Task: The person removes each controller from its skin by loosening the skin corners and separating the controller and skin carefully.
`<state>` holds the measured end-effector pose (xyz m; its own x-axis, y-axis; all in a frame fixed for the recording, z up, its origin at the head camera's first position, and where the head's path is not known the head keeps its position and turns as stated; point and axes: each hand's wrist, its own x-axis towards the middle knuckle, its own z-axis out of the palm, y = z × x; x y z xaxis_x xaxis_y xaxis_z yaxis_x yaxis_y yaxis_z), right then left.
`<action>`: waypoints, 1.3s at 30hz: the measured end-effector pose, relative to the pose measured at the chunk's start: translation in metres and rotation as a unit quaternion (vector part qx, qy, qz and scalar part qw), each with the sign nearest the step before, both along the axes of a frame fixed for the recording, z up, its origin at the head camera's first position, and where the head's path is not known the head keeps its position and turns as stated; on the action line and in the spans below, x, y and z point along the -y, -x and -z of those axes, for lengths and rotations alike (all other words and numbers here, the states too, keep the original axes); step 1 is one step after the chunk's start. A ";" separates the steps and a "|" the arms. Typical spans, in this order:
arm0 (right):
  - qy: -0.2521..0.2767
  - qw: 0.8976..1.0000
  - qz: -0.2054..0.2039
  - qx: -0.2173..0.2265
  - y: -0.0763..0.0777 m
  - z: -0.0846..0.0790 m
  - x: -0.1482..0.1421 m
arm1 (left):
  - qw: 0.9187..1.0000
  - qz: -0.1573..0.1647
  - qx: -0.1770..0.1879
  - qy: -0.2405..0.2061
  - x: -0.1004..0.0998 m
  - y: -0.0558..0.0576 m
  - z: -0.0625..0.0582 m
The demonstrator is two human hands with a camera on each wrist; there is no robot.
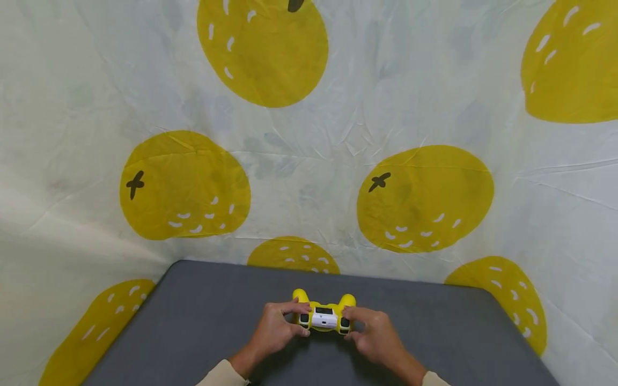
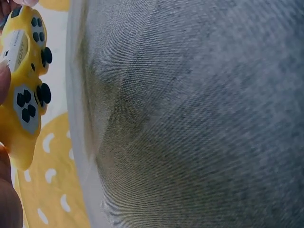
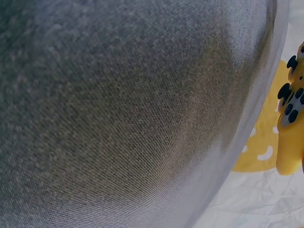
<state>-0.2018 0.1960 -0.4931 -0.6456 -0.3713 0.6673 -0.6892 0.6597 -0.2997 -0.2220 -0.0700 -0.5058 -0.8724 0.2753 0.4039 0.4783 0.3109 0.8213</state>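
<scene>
A yellow game controller (image 1: 324, 320) is held between both hands, over the table's front part in the head view. Its two grips point away toward the cloth, and its trigger edge with a white middle strip faces me. My left hand (image 1: 275, 325) pinches the left end, fingers on top and thumb underneath near the black triggers. On the opposite end, my right hand (image 1: 379, 333) pinches in the same way. In the left wrist view the controller (image 2: 29, 52) shows black thumbsticks and buttons turned toward the table. Only part of the controller (image 3: 290, 142) appears in the right wrist view.
A dark grey table (image 1: 217, 289) with rounded far corners lies beneath the hands. Behind and beside it hangs a white cloth (image 1: 304, 187) printed with large yellow fruit, close against the table's far edge. Light sleeves (image 1: 223, 375) cover the forearms.
</scene>
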 end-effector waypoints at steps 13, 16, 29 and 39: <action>-0.007 1.000 0.012 0.003 0.005 -0.001 0.002 | 1.000 -0.002 0.010 0.004 -0.002 0.006 -0.001; -0.009 1.000 0.009 0.004 0.004 -0.001 0.002 | 1.000 -0.001 0.012 0.001 -0.002 0.006 0.000; -0.015 0.999 0.015 0.030 0.003 0.002 0.008 | 1.000 -0.012 0.019 0.003 0.000 0.005 0.007; -0.015 0.998 0.032 0.046 0.001 0.009 0.014 | 0.999 -0.027 0.036 0.009 0.000 0.002 0.012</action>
